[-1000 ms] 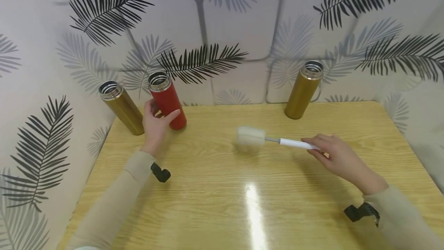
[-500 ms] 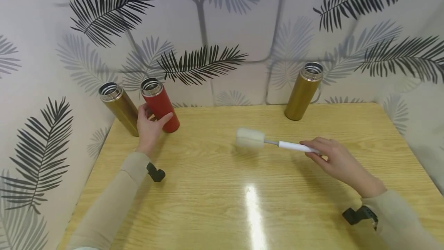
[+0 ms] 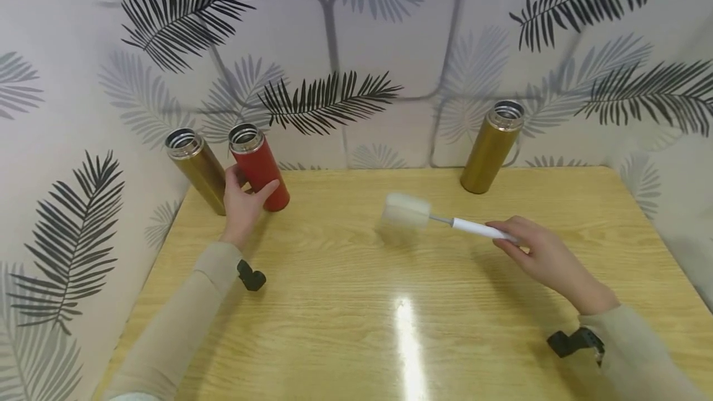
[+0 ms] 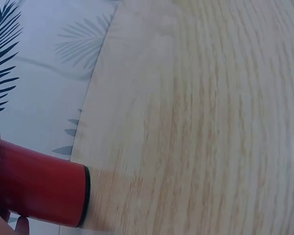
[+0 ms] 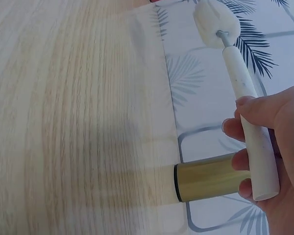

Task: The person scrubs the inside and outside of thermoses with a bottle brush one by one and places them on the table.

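Left hand (image 3: 243, 200) grips the red steel flask (image 3: 259, 166), upright at the wooden table's (image 3: 356, 302) back-left, beside a gold flask (image 3: 196, 169). Right hand (image 3: 543, 257) pinches the sponge brush (image 3: 440, 218) by its white handle, foam head raised mid-table. The right wrist view alone shows the handle's speckled finish.

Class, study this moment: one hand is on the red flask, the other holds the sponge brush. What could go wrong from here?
1. The left hand grips the red flask close beside a gold flask; moving it could knock that open neighbour over.
2. The right hand holds the sponge brush only at the handle's far end, so the sponge head may wobble and miss a narrow mouth.
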Demonstrator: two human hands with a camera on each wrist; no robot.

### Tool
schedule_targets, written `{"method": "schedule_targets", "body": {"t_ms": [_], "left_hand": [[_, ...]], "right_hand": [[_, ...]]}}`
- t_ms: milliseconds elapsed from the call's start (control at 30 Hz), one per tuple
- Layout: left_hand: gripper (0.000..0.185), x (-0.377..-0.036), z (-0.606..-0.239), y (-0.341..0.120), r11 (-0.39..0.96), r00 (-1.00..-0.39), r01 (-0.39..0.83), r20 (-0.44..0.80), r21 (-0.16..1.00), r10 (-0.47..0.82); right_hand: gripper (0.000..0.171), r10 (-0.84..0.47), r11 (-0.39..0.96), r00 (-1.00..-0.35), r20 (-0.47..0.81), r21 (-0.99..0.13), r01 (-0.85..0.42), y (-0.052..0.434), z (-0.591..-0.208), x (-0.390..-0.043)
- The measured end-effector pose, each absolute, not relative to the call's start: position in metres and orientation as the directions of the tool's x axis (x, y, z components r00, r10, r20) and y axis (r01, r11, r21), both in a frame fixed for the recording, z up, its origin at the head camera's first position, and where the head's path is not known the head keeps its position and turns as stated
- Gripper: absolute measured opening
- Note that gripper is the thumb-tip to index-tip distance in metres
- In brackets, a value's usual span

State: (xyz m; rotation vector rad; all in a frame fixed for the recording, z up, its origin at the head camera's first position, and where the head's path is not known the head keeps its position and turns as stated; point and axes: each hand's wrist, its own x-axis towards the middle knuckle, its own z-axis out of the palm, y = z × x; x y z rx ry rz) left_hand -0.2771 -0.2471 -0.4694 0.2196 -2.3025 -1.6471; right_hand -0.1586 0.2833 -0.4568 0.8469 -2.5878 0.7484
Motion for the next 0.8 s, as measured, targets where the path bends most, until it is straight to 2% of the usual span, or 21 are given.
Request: {"method": "schedule_targets", "body": {"t_ms": [567,800], "left_hand": [[0.077,-0.279,-0.473,-0.245,0.314,-0.945,0.052,0.149,0.948,-0.292],[0.097,-0.256,-0.47,-0.231,0.323,-0.93,-0.014,0.106,0.946,-0.351]], "right_hand": [[0.047,-0.439,0.684,-0.777,0.451,-0.393,-0.614,0.29,-0.459,-0.157],[0.047,-0.437,0.679,-0.781,0.447,-0.406,-0.612,0.291,-0.458,-0.157]]}}
